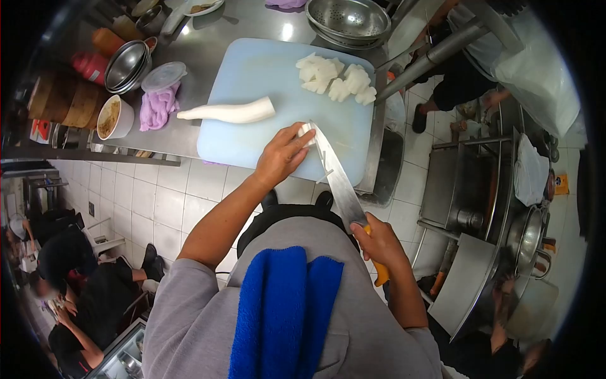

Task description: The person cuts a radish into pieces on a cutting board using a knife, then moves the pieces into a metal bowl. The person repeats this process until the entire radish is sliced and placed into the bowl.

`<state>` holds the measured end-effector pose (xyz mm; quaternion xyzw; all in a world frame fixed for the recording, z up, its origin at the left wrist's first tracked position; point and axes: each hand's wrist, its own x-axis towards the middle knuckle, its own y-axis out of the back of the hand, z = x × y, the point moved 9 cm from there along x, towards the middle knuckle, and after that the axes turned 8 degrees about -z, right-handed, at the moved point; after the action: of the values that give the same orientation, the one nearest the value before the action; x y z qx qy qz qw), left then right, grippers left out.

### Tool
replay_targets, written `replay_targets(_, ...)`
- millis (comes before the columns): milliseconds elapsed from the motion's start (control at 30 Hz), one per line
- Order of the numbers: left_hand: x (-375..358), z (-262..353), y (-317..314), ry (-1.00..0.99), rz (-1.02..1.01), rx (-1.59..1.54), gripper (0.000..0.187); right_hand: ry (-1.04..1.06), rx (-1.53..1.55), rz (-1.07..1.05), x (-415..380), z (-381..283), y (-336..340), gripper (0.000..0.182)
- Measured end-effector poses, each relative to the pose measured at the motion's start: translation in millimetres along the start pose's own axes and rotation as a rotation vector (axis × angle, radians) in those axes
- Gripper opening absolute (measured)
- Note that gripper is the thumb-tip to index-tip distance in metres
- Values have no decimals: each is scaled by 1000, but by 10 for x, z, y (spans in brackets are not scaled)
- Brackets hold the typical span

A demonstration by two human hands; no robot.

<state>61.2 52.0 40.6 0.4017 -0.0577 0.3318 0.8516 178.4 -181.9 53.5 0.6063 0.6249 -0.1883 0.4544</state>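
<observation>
My right hand [382, 240] is closed around the yellow handle of a long kitchen knife [341, 186]. Its blade reaches up and left over the near edge of the pale blue cutting board [233, 69], thin pale strips clinging to it. With bent fingers, my left hand [282, 151] grips a small piece of peeled white radish [306, 134] against the blade near the tip. A longer peeled white radish [237, 112] lies at the board's left, its thin end past the edge. Thin white slices [334, 77] are heaped at the far right of the board.
Metal colanders [348, 22] stand behind the board. To the left are a purple cloth [158, 107], a clear lid [164, 76], metal bowls [126, 66] and a white tub [115, 118]. Other people are at the lower left, upper right and lower right.
</observation>
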Motion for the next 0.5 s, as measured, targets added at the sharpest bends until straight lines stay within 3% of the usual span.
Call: replay_targets(500,27,41,11,-45,27,0,57,110,-108,98,4,-294,48,34)
